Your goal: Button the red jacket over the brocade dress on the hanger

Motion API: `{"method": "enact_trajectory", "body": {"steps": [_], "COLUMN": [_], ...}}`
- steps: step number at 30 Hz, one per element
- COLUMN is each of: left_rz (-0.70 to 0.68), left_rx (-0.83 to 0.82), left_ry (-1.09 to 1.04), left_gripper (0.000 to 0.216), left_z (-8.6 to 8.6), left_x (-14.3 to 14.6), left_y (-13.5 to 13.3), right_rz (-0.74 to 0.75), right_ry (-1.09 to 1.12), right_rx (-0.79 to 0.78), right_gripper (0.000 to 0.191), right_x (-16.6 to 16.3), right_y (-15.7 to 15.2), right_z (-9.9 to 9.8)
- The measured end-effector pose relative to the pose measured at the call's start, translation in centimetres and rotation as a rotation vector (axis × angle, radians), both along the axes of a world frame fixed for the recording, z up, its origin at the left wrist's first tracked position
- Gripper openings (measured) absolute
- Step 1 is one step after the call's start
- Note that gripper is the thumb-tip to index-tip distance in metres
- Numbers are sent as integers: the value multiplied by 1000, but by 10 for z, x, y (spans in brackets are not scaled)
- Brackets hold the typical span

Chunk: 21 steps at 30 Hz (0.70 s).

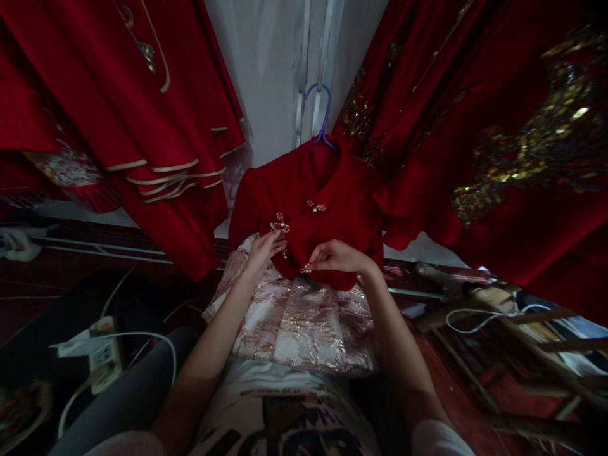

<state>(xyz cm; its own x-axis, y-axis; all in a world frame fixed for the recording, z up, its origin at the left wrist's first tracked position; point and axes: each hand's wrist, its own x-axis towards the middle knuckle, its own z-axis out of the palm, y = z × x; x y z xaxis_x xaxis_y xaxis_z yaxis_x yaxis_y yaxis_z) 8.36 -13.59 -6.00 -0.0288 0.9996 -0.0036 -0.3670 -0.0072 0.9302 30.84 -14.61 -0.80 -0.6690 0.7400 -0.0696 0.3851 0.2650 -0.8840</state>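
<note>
Both Hands Busy at the Beaded Fastenings of a Red Jacket

The red jacket is hanging front-on before the person, its lower edge resting over a pink-and-gold brocade cloth. Three beaded ornaments are showing on its front: an upper ornament below the collar, a side ornament and a lower ornament near the hem.

The step in hand appears to be handling these fastenings. The next move seems to be calling for a light, steady hold on the lower ornament while the cloth around the side ornament is being kept from shifting; a hard pull could be straining the beads.

The right hand is pinching the lower ornament, thumb and forefinger nearly meeting and the other fingers curling behind. The left hand is touching the side ornament from below, its fingers bending close together; whether they are pinching it, I cannot tell in this dim light.

Further out, a purple hanger is carrying the jacket from a metal rail. Red garments are hanging to the left, and sequined garments to the right. A power strip is lying lower left.
</note>
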Motion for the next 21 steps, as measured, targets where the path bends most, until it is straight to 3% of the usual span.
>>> {"method": "enact_trajectory", "body": {"steps": [3, 7, 15, 21], "left_rz": [-3, 19, 29, 70], "left_rx": [-34, -13, 50, 35], "left_ry": [-148, -101, -88, -203], "left_gripper": [30, 34, 37, 34], "left_z": [3, 3, 2, -1], "left_x": [7, 14, 10, 12], "left_y": [12, 21, 19, 17], "right_rz": [-1, -10, 2, 27], "right_ry": [23, 44, 68, 51], "right_rx": [-45, -66, -65, -82], "right_gripper": [14, 12, 13, 22], "right_x": [6, 5, 3, 2], "right_y": [-2, -1, 0, 2], "right_z": [5, 6, 3, 1]}}
